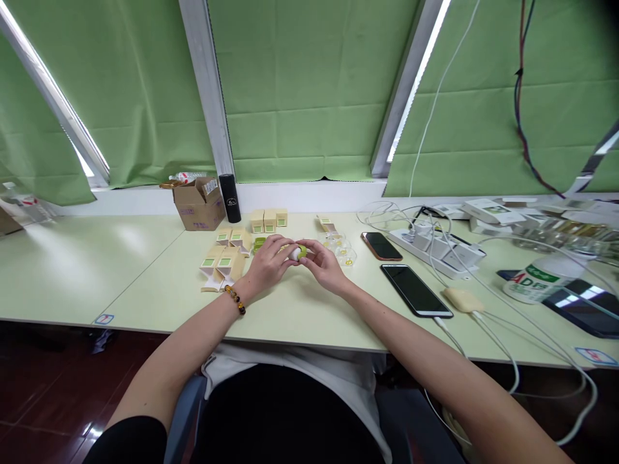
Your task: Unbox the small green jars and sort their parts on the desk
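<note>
Together, the left hand (267, 263) and right hand (326, 267) grip a small white-and-green item (298, 252) over the table (309, 319); it sits between both sets of fingertips, white part toward the left fingers, green toward the right.

Back left there's a carton (198, 211) with its flaps open, black cylinder (230, 200) right beside it. Right side of the surface (309, 322) has a dark phone (382, 246) near a power strip (468, 265) loaded with chargers (430, 240), a white phone (416, 290) plugged in, beige block (463, 299), white bottle (536, 278). Green blinds (309, 96) behind.
</note>
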`<state>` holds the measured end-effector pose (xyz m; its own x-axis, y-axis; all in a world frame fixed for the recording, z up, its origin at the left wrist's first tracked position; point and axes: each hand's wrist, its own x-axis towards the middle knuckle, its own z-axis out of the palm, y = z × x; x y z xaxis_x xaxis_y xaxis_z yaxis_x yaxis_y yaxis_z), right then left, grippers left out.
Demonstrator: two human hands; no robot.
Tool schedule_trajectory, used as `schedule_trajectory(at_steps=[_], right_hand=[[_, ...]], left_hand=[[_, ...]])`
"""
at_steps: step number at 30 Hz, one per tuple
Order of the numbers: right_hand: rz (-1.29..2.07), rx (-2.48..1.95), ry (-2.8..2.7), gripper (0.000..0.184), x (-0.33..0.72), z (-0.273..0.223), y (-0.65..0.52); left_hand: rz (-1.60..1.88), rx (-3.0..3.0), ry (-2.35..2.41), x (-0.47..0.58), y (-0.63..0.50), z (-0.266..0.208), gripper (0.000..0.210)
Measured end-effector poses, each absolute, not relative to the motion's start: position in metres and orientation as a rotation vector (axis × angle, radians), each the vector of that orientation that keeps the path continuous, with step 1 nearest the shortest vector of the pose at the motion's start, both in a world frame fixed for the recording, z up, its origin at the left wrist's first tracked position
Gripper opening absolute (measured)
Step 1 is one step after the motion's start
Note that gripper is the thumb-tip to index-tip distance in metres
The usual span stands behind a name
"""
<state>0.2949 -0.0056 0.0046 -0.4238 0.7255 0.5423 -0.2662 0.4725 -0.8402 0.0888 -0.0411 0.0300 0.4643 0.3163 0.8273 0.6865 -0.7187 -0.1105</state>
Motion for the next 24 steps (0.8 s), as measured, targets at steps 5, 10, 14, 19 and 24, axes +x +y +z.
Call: schedule_trajectory(at_steps=[5,10,14,19,24], right_hand=[[1.149,-0.472,-1.704,0.056,0.296,0.003,-0.003],[1.032,-0.543,-1.775,0.055,0.296,0.003,-0.005],[0.892,-0.614,-1.835,0.052,0.296,0.004,-0.009],[0.826,-0.64,-1.865,0.045,0.296,0.007,-0.012],[0.715,-0.669,-1.925,0.038,0.296,0.007,-0.014]], left_hand=[[-1.066,-2.222,-0.897,0.091,-0.043,0.029,0.026],[-0.93,-2.199,-0.881,0.096,-0.045,0.027,0.024],[-0.886,-2.193,-0.913,0.1,-0.047,0.024,0.025],[-0.904,-2.276,-0.941,0.099,-0.047,0.019,0.028],[-0.869,-2.3,-0.936,0.1,-0.045,0.021,0.023]])
